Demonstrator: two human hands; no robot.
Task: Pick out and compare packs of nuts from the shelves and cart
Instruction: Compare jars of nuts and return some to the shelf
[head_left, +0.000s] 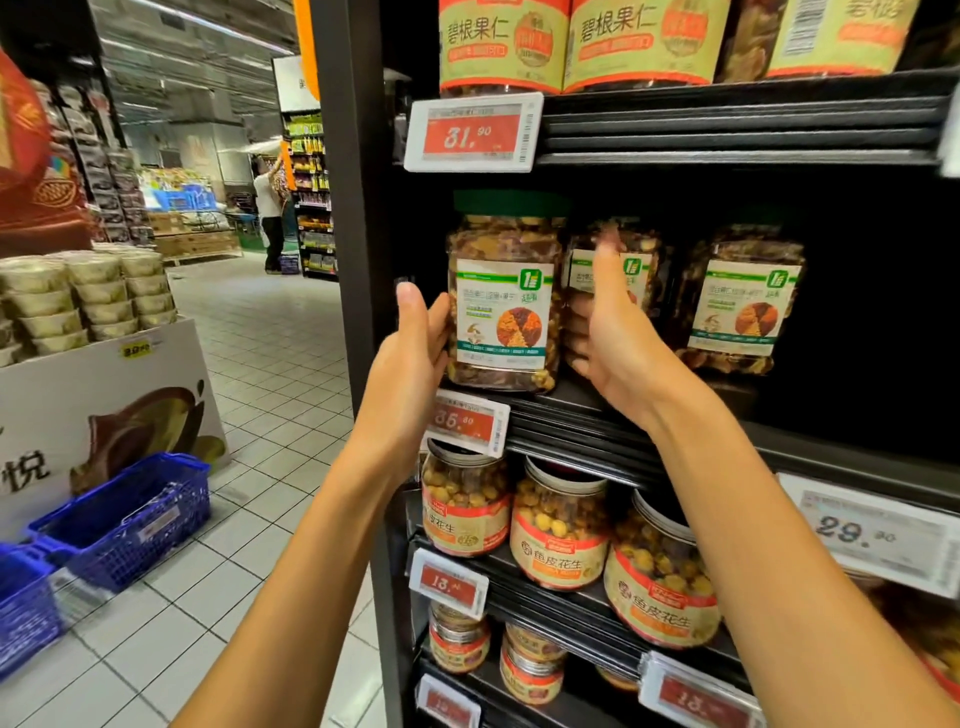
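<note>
Black shop shelves (727, 119) fill the right side, with a tiled floor (270, 332) on the left. On the middle shelf stands a nut jar (504, 306) with a green lid. The left hand (410, 358) cups its left side; those fingers are hidden behind it. The right hand (608, 338) curls its fingers against the right side. One finger points up and covers part of a second jar (647, 254). The top jars (639, 41) are cut off.

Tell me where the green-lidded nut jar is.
Head view: the green-lidded clear plastic jar stands below the 31.90 price tag, between left hand and right hand.
</note>
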